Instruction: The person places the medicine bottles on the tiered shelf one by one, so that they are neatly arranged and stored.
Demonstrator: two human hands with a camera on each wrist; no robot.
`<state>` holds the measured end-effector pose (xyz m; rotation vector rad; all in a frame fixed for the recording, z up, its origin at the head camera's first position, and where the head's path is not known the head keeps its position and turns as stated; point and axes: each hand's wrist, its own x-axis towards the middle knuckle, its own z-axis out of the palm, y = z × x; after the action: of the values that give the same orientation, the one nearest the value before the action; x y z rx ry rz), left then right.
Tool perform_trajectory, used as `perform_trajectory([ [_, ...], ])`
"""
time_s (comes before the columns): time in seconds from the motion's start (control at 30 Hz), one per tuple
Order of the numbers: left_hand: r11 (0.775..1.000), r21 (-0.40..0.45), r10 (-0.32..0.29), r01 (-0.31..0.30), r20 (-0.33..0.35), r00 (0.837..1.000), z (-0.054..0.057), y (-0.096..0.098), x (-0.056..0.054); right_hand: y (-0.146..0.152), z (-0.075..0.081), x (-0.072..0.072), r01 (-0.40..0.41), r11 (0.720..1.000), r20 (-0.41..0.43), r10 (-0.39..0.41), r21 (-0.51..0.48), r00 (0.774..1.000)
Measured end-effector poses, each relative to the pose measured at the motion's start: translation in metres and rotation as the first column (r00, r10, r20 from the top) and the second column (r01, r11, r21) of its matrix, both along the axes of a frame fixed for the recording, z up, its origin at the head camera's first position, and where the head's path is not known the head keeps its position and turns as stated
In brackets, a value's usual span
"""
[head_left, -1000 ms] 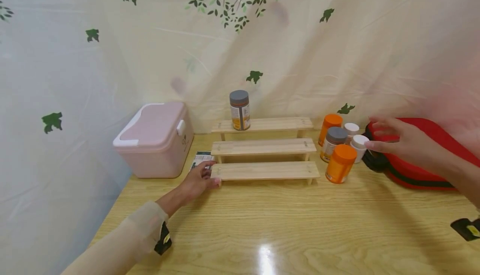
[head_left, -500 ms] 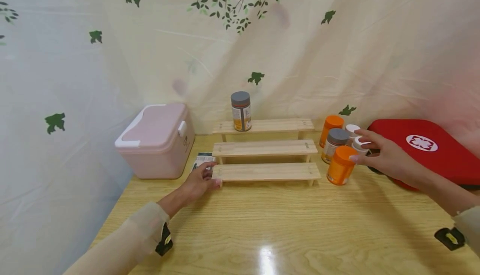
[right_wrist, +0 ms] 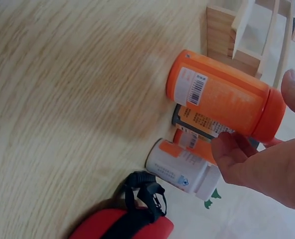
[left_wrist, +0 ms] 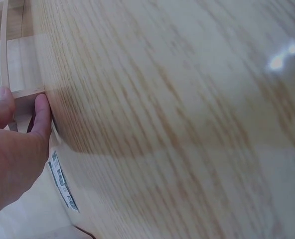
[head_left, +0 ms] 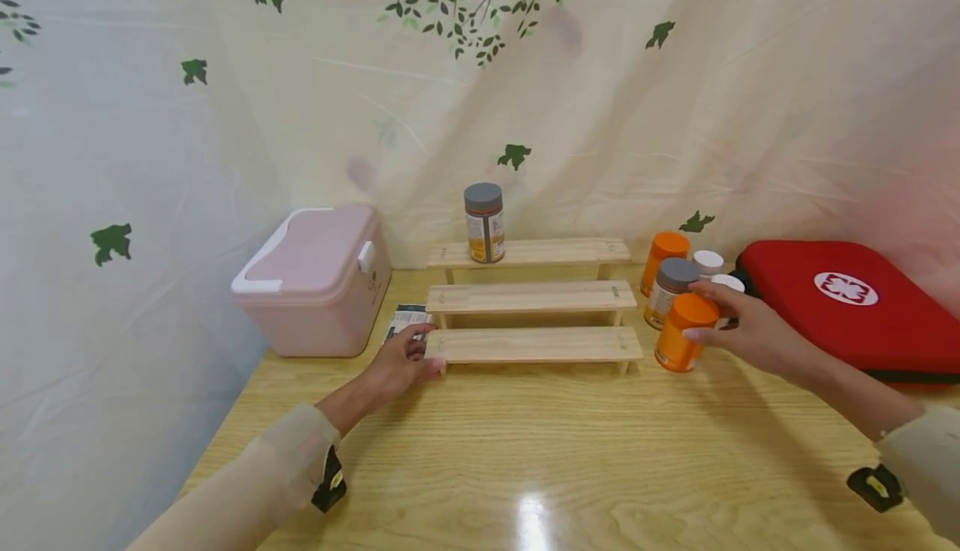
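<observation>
My left hand [head_left: 397,370] pinches the left end of the lowest step of a three-tier wooden rack [head_left: 532,344]. In the left wrist view, thumb and fingers lie on either side of the step's end [left_wrist: 29,99]. My right hand [head_left: 757,330] is spread around the top of an upright orange bottle [head_left: 677,347]. In the right wrist view, thumb and fingers flank its lid [right_wrist: 269,115]; firm contact cannot be made out. Close behind stand a grey-lidded bottle [head_left: 662,297], another orange bottle [head_left: 660,259] and two white-lidded bottles [head_left: 707,262], partly hidden.
A grey-lidded jar [head_left: 484,224] stands on the rack's top step, left side. A pink lidded box [head_left: 307,284] sits left of the rack, with a small printed packet [head_left: 408,318] between them. At right lies a red zipped case [head_left: 847,318].
My right hand has moved left and slightly down, from beside the white-lidded bottles to around the front orange bottle. My left hand stays at the rack's end.
</observation>
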<state>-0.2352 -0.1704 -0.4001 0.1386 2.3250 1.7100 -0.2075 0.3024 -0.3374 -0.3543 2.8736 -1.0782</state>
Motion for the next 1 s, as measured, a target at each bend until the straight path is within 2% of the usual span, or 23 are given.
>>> perform_trajectory([
  [0.23, 1.0, 0.007, -0.003, 0.003, 0.006, 1.0, 0.0, 0.001, -0.002, -0.001, -0.008, 0.0, 0.015, 1.0, -0.034, -0.015, 0.004, 0.999],
  [0.67, 1.0, 0.007, -0.001, 0.001, 0.011, 1.0, -0.001, 0.0, -0.001, -0.001, -0.013, 0.001, 0.012, 0.999, -0.035, -0.013, -0.033, 0.999],
  [0.83, 1.0, 0.005, -0.004, 0.004, 0.009, 1.0, 0.0, 0.001, 0.0, -0.002, -0.009, 0.002, -0.003, 0.999, -0.029, 0.002, -0.043, 1.0],
  [1.0, 1.0, 0.009, 0.0, 0.0, 0.01, 1.0, 0.001, 0.0, 0.0, -0.003, 0.004, 0.007, -0.023, 0.998, -0.038, 0.021, -0.05, 0.999],
])
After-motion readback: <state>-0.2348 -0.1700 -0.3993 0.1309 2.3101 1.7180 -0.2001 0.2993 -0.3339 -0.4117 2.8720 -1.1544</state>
